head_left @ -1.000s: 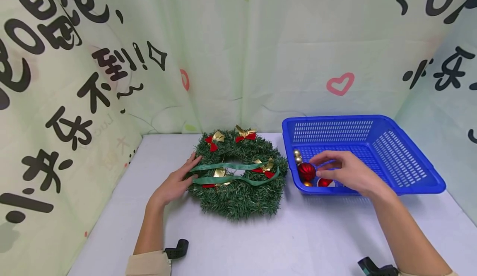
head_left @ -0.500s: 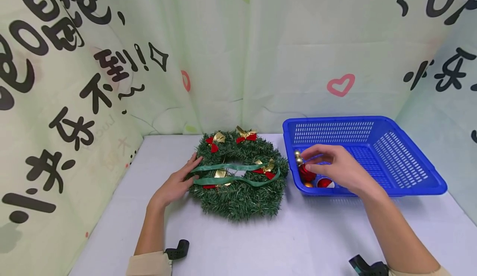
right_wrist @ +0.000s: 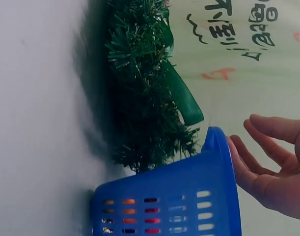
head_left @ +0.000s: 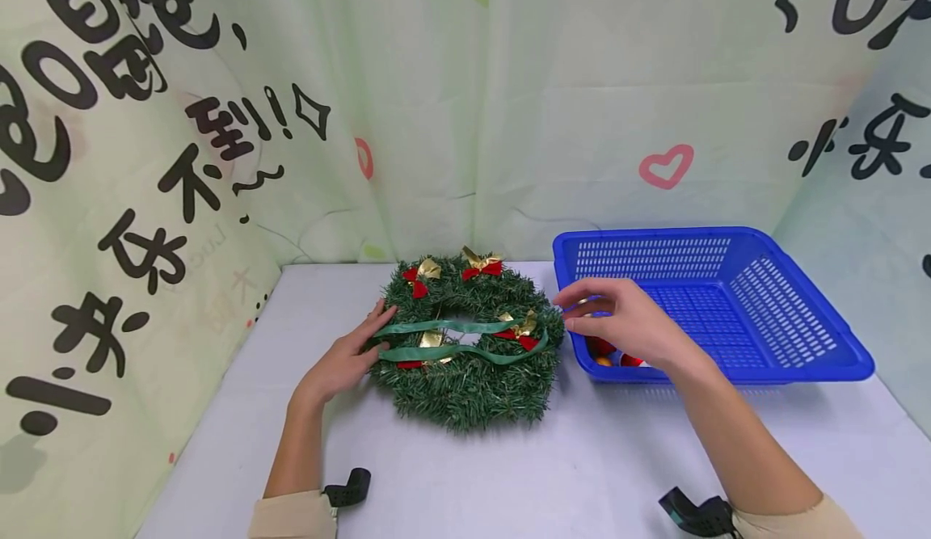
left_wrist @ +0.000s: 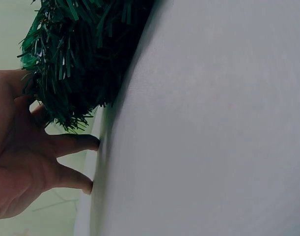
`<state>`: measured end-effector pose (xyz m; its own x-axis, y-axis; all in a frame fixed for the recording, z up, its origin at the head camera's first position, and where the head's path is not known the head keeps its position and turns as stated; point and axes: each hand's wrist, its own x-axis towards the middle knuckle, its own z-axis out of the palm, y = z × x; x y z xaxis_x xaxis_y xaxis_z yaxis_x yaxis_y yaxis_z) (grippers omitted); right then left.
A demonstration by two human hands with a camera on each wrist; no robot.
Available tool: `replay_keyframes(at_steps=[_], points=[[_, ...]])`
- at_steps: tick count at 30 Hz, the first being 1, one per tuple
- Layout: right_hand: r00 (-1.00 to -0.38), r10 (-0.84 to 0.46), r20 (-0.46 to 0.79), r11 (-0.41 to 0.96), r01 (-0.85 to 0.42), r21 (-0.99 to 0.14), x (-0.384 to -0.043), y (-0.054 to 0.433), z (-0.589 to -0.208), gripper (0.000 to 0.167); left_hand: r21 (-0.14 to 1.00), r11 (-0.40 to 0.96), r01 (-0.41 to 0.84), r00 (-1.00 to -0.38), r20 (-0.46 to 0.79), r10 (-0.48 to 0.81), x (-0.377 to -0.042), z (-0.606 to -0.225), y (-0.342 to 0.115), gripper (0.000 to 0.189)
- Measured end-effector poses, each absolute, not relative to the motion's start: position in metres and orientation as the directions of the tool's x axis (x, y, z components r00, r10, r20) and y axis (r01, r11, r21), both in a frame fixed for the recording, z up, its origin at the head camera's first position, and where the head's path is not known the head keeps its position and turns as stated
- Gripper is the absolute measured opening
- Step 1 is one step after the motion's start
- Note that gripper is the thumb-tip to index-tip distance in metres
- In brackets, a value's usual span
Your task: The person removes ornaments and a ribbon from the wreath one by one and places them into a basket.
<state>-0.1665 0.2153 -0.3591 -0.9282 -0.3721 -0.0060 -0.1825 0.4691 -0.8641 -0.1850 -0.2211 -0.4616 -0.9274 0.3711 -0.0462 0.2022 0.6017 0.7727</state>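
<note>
A green tinsel wreath [head_left: 465, 397] with several red and gold bows [head_left: 480, 264] lies on the white table. A green ribbon [head_left: 451, 327] runs across it in two strands. My left hand [head_left: 345, 361] rests against the wreath's left side; in the left wrist view its fingers [left_wrist: 73, 143] are spread and straight. My right hand [head_left: 629, 317] hovers over the left rim of a blue basket [head_left: 756, 371], its fingers [right_wrist: 267, 142] loosely bent with nothing seen between them. Under it, red baubles [head_left: 602, 347] in the basket are partly hidden.
Wreath and basket stand close side by side. A pale printed curtain [head_left: 509, 119] encloses the table [head_left: 465, 482] at the back and both sides. Black wrist cameras [head_left: 349, 486] sit at both sleeves.
My right hand has moved left from above the baubles to the basket's left rim, close to the wreath. The left hand and the wreath have stayed in place.
</note>
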Motion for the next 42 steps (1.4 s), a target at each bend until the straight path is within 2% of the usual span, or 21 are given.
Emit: replay_keyframes(at_steps=[12,27,42], points=[[-0.904,-0.427,-0.034,0.492,-0.201,-0.847,-0.172,0.193,-0.362,0.031,0.775,0.599,0.199,-0.927,-0.048,0.371,-0.183,-0.457,-0.22,0.064],[-0.919,-0.39,-0.064,0.679,-0.239,-0.694,-0.175,0.17,-0.367,0.037,0.774,0.603,0.193,-0.927,-0.058,0.371,-0.183,-0.456,-0.219,0.064],[-0.899,-0.428,-0.087,0.748,-0.299,-0.593,-0.177,0.152,-0.365,0.04,0.77,0.606,0.198,-0.927,-0.054,0.371,-0.184,-0.457,-0.219,0.065]])
